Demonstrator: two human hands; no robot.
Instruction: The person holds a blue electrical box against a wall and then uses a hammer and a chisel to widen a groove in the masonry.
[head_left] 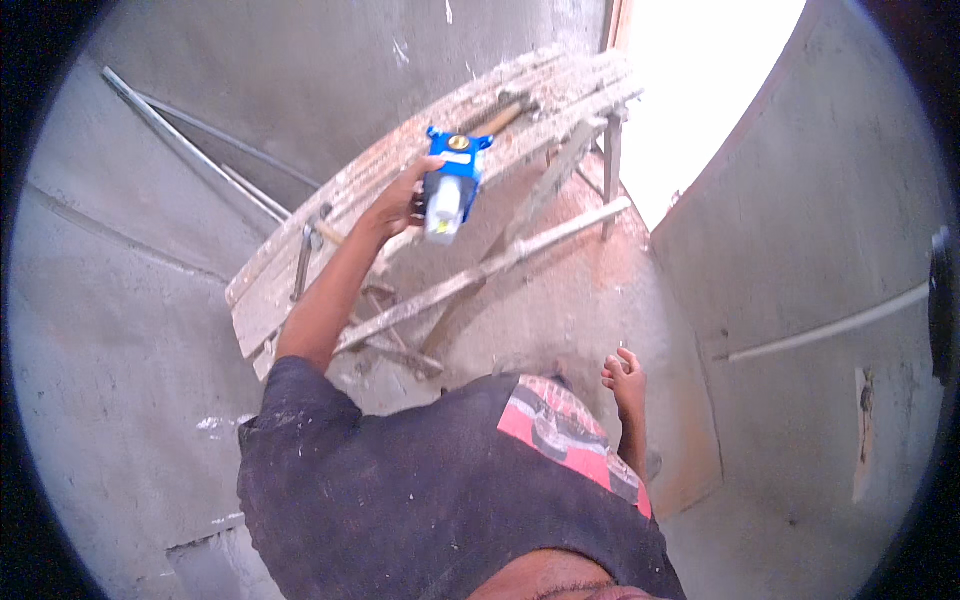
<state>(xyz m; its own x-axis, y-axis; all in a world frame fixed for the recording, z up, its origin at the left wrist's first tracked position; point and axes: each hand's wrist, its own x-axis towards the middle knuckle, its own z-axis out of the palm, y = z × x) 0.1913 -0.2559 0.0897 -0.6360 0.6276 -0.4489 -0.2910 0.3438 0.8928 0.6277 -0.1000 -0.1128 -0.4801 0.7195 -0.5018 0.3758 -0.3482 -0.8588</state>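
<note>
Up over the wooden bench, my left hand is closed around a blue box-shaped fitting. It has small lugs at its corners, a round brass-coloured piece on its top face, and a dark and whitish translucent part toward me. I cannot tell exactly what kind of fitting it is. Low on the right side, my right hand hangs beside my body, its fingers apart and loosely bent, with nothing seen in them.
A plank-topped bench on splayed legs crosses ahead, stained with plaster. On it lie a hammer and a wooden-handled tool. Long pipes lean on the left wall. Grey walls stand around, with a bright opening far right.
</note>
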